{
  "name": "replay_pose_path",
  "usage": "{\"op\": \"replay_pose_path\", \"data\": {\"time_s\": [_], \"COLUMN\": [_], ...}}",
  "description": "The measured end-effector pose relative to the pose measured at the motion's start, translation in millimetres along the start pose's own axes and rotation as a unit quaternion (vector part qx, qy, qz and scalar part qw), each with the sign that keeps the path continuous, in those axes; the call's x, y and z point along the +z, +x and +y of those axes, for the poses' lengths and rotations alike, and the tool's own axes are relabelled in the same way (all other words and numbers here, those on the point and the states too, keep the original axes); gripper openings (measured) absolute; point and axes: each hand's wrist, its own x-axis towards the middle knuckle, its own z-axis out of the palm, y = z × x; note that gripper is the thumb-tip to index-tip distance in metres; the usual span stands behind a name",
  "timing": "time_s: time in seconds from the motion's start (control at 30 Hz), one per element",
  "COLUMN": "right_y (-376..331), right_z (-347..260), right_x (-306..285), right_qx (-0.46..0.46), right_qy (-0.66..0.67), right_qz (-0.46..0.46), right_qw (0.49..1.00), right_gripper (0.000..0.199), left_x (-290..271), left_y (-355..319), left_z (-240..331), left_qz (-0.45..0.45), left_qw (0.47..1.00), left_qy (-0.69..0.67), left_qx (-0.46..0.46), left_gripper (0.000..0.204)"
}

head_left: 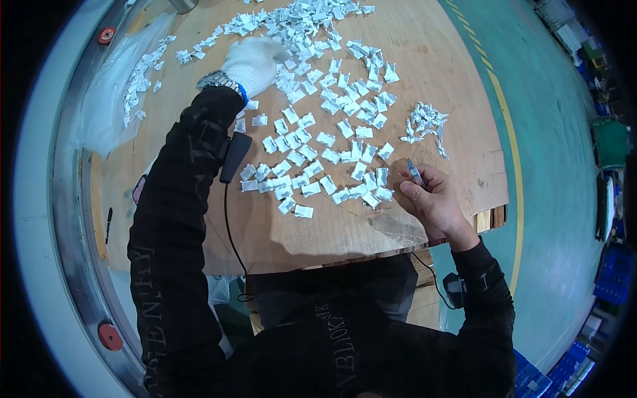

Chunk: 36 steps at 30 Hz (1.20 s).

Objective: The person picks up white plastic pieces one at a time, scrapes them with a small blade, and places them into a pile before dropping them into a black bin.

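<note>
My left hand point(252, 65), in a white knitted glove, reaches over the near-left side of a big heap of small white moulded parts point(312, 26). Its fingertips blend into the white parts, so what they grip, if anything, is hidden. On the right of the table my bare right hand point(434, 199) is closed round a small knife-like tool point(415, 171), its pointed metal tip facing away from me. Between the hands lie many loose rectangular white parts point(308, 152), spread toward the near edge. Just beyond my right hand is a small pile of thin white scraps point(424, 123).
A clear plastic bag point(109, 99) with more white bits lies at the left. A black pen point(109, 224) is near the left edge. The wooden table point(438, 60) ends at a rough near-right edge; a green floor point(551, 166) with a yellow line lies beyond. Cables hang from both forearms.
</note>
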Motion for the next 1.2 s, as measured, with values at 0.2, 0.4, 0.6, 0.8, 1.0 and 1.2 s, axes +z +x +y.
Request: {"op": "replay_pose_path", "data": {"time_s": [0.2, 0.4, 0.6, 0.8, 1.0, 1.2], "right_y": [-1, -3, -3, -1, -1, -3], "right_z": [-2, -7, -3, 0, 1, -2], "right_x": [-1, 5, 3, 0, -1, 6], "right_qx": [0.013, 0.000, -0.003, 0.000, -0.003, -0.005], "right_qy": [0.033, 0.020, 0.011, 0.004, -0.001, 0.012], "right_qz": [-0.015, 0.004, 0.007, 0.000, 0.007, 0.031], "right_qw": [0.999, 1.000, 1.000, 1.000, 1.000, 0.999], "right_gripper": [0.021, 0.023, 0.022, 0.022, 0.021, 0.019], "left_x": [-2, -2, 15, 11, 11, 5], "left_y": [-7, -18, -28, -32, -39, -42], "left_z": [-11, -29, -40, -42, -47, -35], "left_qz": [0.035, 0.022, 0.123, 0.118, 0.098, 0.090], "left_qw": [0.996, 0.999, 0.983, 0.981, 0.984, 0.992], "left_qy": [-0.070, 0.029, 0.002, 0.036, -0.057, -0.076], "left_qx": [-0.031, 0.040, 0.137, 0.149, 0.137, 0.052], "left_gripper": [0.037, 0.036, 0.036, 0.036, 0.033, 0.033]}}
